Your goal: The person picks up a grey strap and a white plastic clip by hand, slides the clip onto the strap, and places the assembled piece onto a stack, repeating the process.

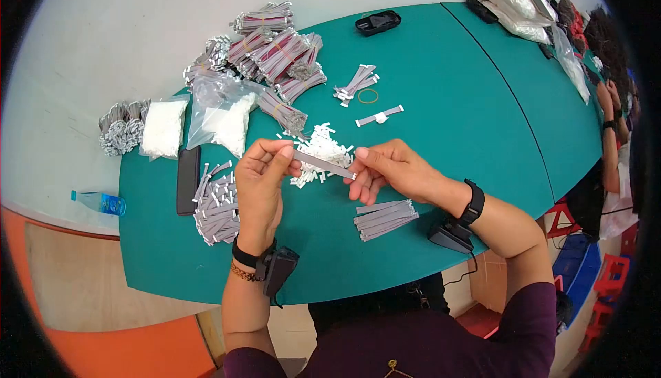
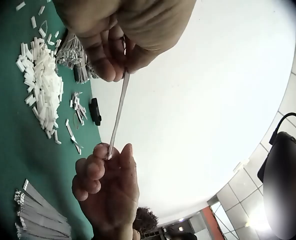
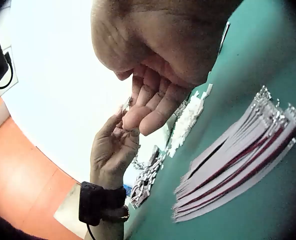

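Note:
A short grey flat ribbon cable (image 1: 323, 164) is stretched between the two hands above the green table. The left hand (image 1: 260, 185) pinches one end between thumb and fingertips. At the other end, the right hand (image 1: 399, 170) has its thumb and fingers round the cable's tip, as the left wrist view also shows. Behind the cable lies a heap of small white plastic connectors (image 2: 44, 82). A neat stack of ribbon cables (image 3: 238, 160) lies near the right forearm. Left of the left hand is a loose pile of cables with white ends (image 1: 216, 211).
Bundled cables (image 1: 279, 54) are heaped at the back left, beside bags of white pieces (image 1: 163, 128). A dark flat case (image 1: 188, 180) and bottle (image 1: 100, 202) are at left. Farther back lie a few cables (image 1: 357, 85), a rubber band (image 1: 368, 96) and black pouch (image 1: 378, 23).

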Available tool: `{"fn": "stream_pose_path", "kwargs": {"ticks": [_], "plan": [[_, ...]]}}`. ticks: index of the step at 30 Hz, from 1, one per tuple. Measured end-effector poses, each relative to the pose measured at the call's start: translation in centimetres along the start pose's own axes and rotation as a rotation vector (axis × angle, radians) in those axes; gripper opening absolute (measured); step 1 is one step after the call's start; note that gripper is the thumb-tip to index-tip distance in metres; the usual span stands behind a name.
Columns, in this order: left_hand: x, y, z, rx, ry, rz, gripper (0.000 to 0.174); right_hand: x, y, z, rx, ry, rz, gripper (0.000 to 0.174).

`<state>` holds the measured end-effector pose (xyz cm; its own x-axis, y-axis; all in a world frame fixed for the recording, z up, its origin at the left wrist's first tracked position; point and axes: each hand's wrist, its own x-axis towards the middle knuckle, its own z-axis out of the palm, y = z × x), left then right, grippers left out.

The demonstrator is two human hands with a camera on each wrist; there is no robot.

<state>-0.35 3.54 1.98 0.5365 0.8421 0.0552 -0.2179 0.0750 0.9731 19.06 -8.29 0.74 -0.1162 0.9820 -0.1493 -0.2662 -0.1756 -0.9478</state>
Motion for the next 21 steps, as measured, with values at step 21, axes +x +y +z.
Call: {"fn": "stream_pose_path", "kwargs": {"ticks": [21], "plan": [[-1.7, -2.6, 2.8, -0.146, -0.100, -0.144, 0.009, 0.2, 0.0, 0.0, 0.209, 0.291, -0.284, 0.023]]}}
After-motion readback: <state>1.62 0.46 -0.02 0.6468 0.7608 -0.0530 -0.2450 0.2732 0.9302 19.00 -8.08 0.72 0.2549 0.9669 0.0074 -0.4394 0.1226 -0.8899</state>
